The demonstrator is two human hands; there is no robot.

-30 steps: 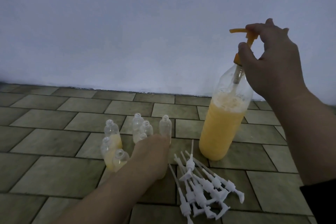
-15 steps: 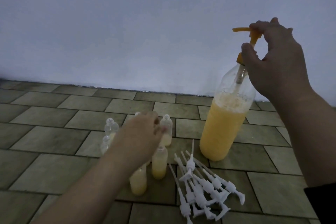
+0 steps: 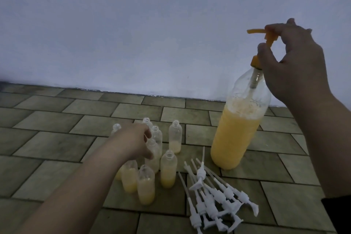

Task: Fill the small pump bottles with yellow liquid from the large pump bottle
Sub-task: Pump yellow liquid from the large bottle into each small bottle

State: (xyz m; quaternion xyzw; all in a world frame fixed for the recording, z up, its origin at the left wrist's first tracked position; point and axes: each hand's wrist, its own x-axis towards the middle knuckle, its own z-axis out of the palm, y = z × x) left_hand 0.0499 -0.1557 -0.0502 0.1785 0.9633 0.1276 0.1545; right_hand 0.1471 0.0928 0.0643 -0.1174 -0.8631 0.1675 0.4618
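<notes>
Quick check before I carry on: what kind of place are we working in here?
Probably a floor at home or in a small workshop, not a bench: grey-green floor tiles meet a plain white wall, with the large pump bottle, small bottles and loose white pumps set straight on the tiles.

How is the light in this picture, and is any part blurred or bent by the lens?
Head view: dim, flat light with no clear shadows or glare; the left hand over the small bottles looks soft, the large bottle fairly sharp; the wall's foot bows slightly, a wide-angle effect.
</notes>
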